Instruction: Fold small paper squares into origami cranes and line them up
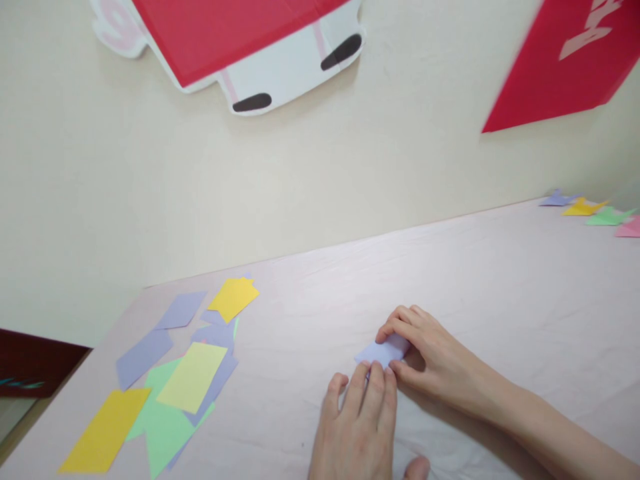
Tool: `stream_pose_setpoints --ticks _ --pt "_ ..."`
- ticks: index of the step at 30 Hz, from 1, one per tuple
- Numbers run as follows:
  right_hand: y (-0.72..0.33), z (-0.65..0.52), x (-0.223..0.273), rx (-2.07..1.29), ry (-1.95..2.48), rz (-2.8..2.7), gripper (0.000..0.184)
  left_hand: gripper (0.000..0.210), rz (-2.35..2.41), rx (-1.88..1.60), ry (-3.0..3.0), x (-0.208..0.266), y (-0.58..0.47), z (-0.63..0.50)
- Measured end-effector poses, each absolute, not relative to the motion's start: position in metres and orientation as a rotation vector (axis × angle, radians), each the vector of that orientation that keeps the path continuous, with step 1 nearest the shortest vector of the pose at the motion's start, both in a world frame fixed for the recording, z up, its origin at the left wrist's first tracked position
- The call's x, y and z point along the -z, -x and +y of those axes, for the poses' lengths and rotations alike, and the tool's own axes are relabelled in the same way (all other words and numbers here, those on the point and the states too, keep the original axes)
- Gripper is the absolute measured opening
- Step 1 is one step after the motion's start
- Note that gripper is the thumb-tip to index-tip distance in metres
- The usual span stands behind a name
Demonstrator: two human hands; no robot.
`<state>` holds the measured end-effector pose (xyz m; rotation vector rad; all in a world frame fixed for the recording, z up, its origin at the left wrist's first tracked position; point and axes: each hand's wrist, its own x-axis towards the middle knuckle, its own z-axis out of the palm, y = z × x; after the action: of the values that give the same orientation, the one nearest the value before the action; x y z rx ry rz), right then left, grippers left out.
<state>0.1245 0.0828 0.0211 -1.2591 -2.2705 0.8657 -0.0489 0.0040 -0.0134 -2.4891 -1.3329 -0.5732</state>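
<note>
A small folded piece of light purple paper (379, 352) lies on the pale table in front of me. My left hand (357, 427) rests flat, palm down, its fingertips pressing the paper's near edge. From the right, my right hand (425, 347) curves round the paper's right end, with the thumb at the near side and the fingers at the far side. Part of the paper is hidden under my fingers, so its full folded shape cannot be seen.
Loose yellow (107, 430), green (173, 427) and purple paper sheets (143, 360) overlap on the table's left side. Several folded paper pieces (583, 206) stand in a row at the far right. A wall (320, 180) with red decorations (235, 33) rises behind the table (310, 300).
</note>
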Motion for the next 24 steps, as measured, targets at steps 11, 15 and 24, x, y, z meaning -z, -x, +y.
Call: stream_pose_setpoints --ticks 11,15,24 --pt "-0.123 0.081 -0.019 -0.820 1.275 -2.272 0.030 0.060 -1.340 0.598 2.480 0.008 0.046 0.003" --pt "-0.125 0.082 -0.016 -0.839 1.246 -2.254 0.037 0.058 -1.347 0.594 2.496 0.006 0.046 0.002" --pt "-0.134 0.090 -0.014 -0.979 1.180 -2.185 0.047 0.061 -1.483 0.552 2.594 0.000 0.042 0.002"
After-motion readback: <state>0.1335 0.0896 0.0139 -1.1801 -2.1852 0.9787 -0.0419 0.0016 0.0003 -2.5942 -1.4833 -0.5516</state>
